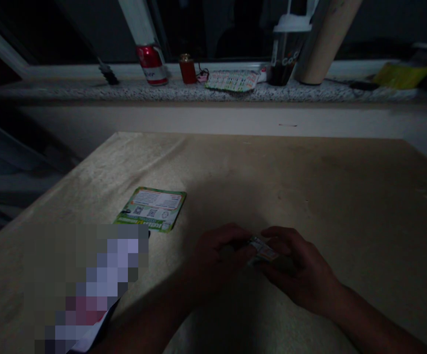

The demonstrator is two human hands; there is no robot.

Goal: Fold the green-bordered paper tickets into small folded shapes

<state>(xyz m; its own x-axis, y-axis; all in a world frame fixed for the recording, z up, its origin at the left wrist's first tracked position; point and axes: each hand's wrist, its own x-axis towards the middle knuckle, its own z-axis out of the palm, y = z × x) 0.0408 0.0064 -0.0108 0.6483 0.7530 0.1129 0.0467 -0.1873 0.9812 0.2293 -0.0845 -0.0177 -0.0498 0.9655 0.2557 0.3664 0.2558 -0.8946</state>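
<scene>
- Small printed piece (265,249): located between the two hands, over the table (364,211), well to the right of the green printed card (154,209). Contact with the tabletop cannot be determined.
- Long axis: slants from upper left, at the left fingertips, to lower right, toward the right hand.
- Left hand (217,255): thumb and forefinger appear clamped on the upper-left end.
- Right hand (309,275): thumb and fingers curve around the opposite end; dim light, so whether they press on it cannot be determined.
- Nearer hand: neither; both are at the piece.
</scene>
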